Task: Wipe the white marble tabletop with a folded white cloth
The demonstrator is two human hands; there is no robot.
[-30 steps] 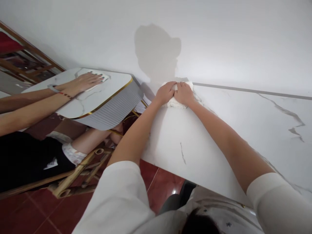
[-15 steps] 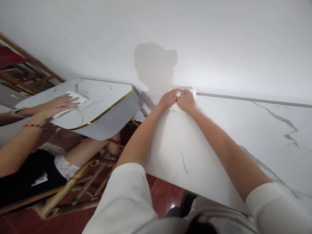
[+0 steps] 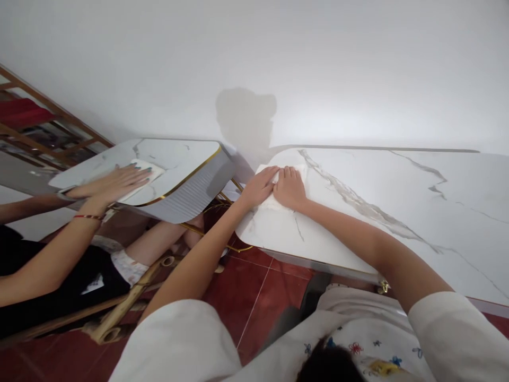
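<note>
A folded white cloth (image 3: 272,202) lies on the white marble-patterned tabletop (image 3: 338,170), near its rounded left end. My left hand (image 3: 257,187) presses on the cloth's left part, fingers together and slightly bent over it. Against it, fingertips almost touching, my right hand (image 3: 289,188) bears down on the same cloth with its fingers close together. Both palms face down and hide much of the cloth. Grey veins run across the tabletop to the right of my hands.
On the left, another person's hands (image 3: 123,180) press a white cloth (image 3: 153,172) on a second marble-patterned table (image 3: 191,151) with a gold-trimmed, ribbed side. A bamboo chair (image 3: 135,305) stands below. The white wall (image 3: 358,69) borders both tables; the floor (image 3: 254,292) has red tiles.
My hands and the cloth have come from the tabletop's wall-side edge back towards me. The view has shifted, showing more of the tabletop's rounded end. The other person's hands have slid across their table.
</note>
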